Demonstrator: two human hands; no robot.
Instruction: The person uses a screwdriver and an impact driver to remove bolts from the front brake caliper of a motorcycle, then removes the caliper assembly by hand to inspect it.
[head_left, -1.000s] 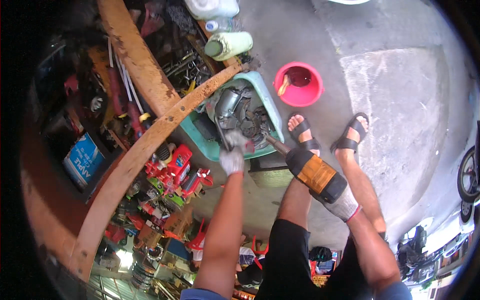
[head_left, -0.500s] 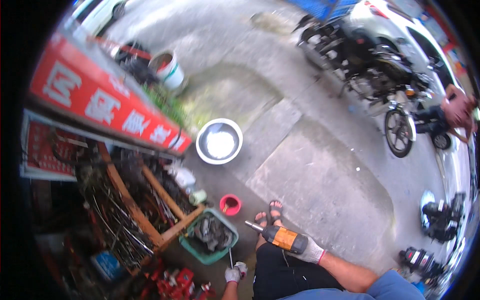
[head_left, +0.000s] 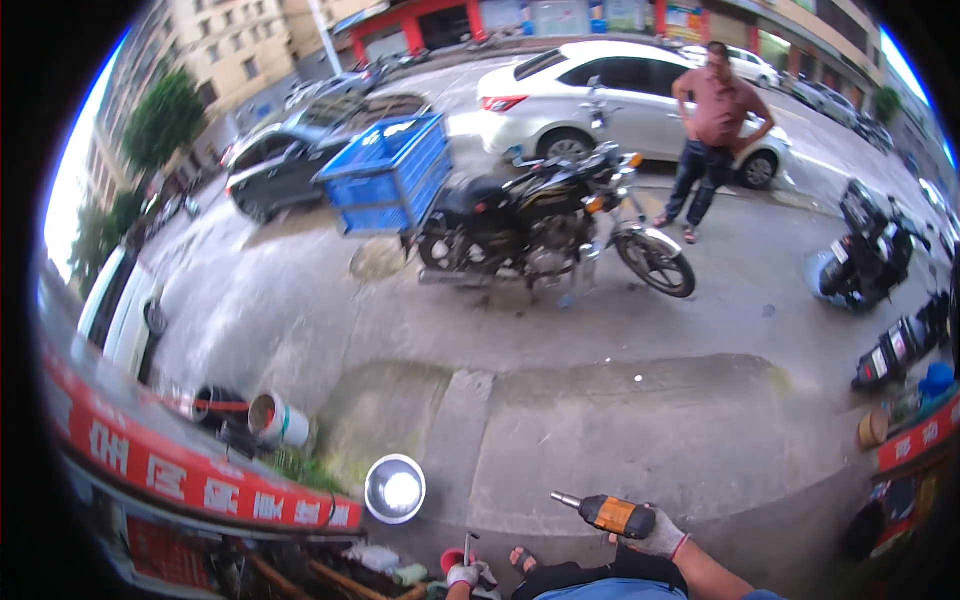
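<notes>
My right hand (head_left: 664,535), in a white work glove, is closed round an orange and black impact wrench (head_left: 618,517). Its long metal socket points to the left, over the concrete. At the lower edge my left hand (head_left: 463,575), also gloved, grips a slim metal rod-shaped tool (head_left: 467,548) that stands upright with a short bent top. Whether it is a wrench cannot be made out. Just behind that hand is a red bucket (head_left: 452,562), partly covered. My sandalled foot (head_left: 522,558) shows between the two hands.
A metal basin (head_left: 395,489) sits on the ground ahead to the left, near a red sign board (head_left: 200,480) and a white bucket (head_left: 278,420). Farther off stand a motorcycle (head_left: 540,225) with a blue crate (head_left: 388,175), a person (head_left: 715,120), a white car (head_left: 610,95) and scooters (head_left: 870,245).
The view has tilted up, bringing in the street, cars and buildings. My left hand has raised the rod-shaped tool from beside the green bin, which has dropped out of view. Both tools stay held.
</notes>
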